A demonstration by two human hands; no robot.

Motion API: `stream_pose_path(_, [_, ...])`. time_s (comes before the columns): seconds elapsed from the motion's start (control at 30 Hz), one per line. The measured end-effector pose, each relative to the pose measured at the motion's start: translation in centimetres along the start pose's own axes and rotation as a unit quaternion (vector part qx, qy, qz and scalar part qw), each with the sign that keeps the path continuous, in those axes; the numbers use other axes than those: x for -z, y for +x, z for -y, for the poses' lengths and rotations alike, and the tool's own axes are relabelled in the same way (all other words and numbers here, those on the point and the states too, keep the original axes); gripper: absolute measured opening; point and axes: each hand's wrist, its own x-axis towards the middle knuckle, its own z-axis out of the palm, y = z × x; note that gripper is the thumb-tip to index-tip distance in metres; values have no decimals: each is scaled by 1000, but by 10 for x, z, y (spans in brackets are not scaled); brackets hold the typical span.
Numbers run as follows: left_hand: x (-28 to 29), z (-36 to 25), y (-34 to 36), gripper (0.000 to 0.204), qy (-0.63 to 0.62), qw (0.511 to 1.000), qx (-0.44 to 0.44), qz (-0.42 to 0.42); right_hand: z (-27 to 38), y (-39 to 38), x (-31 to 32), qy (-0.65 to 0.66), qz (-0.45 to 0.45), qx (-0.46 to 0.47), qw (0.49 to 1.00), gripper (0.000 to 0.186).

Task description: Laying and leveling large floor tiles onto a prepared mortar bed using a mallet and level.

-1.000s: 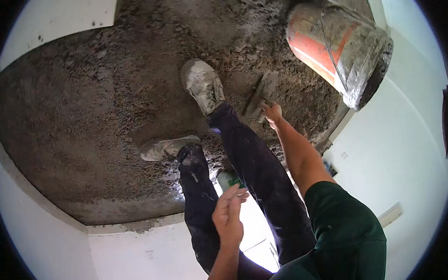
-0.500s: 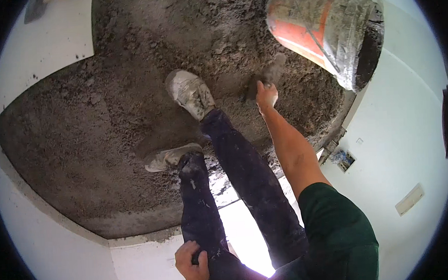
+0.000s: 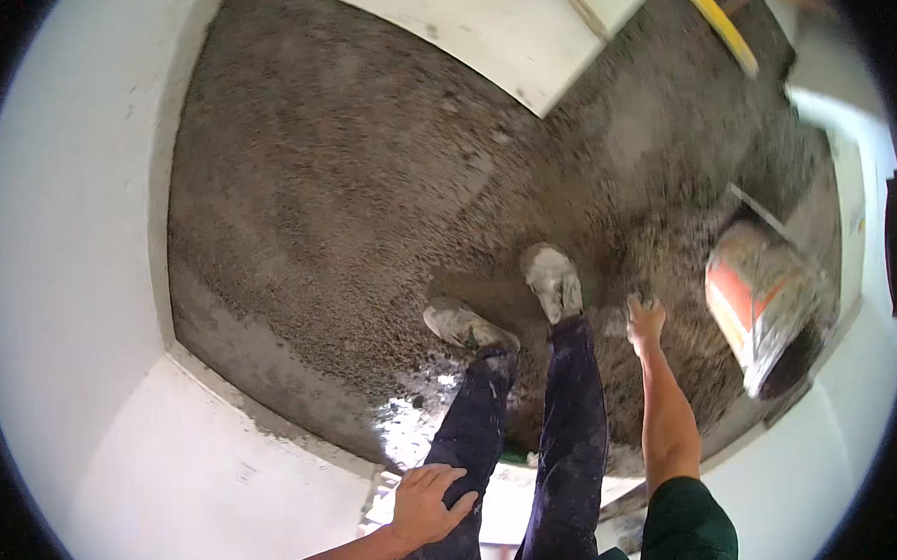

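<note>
My right hand (image 3: 647, 323) is low over the rough grey-brown mortar (image 3: 335, 205), right of my feet, its fingers closed round the handle of a mortar-caked trowel (image 3: 650, 299). The blade blends into the mortar and is hard to make out. My left hand (image 3: 430, 503) lies on my left thigh, fingers spread, holding nothing. Both of my mortar-smeared shoes (image 3: 554, 280) stand in the wet layer. To the right of my right hand, a dirty bucket (image 3: 760, 301) with an orange patch lies tipped on its side, its dark mouth toward me.
A pale flat panel (image 3: 488, 38) covers part of the floor ahead, with a thin wooden strip (image 3: 577, 6) on it. Beyond the bucket, a yellow bar (image 3: 714, 18) lies at the far right. White walls (image 3: 78, 276) border the mortar left and right, and bright light falls behind my feet.
The view has swung, so panel, bucket and feet appear shifted. My left hand has spread out on my thigh. My right hand still grips the trowel, now nearer my right foot.
</note>
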Motion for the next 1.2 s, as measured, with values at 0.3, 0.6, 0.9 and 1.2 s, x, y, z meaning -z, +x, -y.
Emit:
stream_pose_path(0.3, [-14, 24, -8, 40, -135, 987, 20, -90, 141, -12, -52, -245, 169, 250, 921, 36])
stream_pose_path(0.6, [19, 57, 3, 37, -245, 913, 108, -307, 325, -138, -365, -219, 422, 254, 842, 22])
stream_pose_path(0.9, [43, 112, 14, 29, -153, 839, 125, -507, 444, -105, -512, -414, 217, 652, 597, 47])
stream_pose_path(1.2, [16, 111, 36, 39, -112, 827, 174, -523, 537, -119, -622, -527, 228, 717, 394, 51])
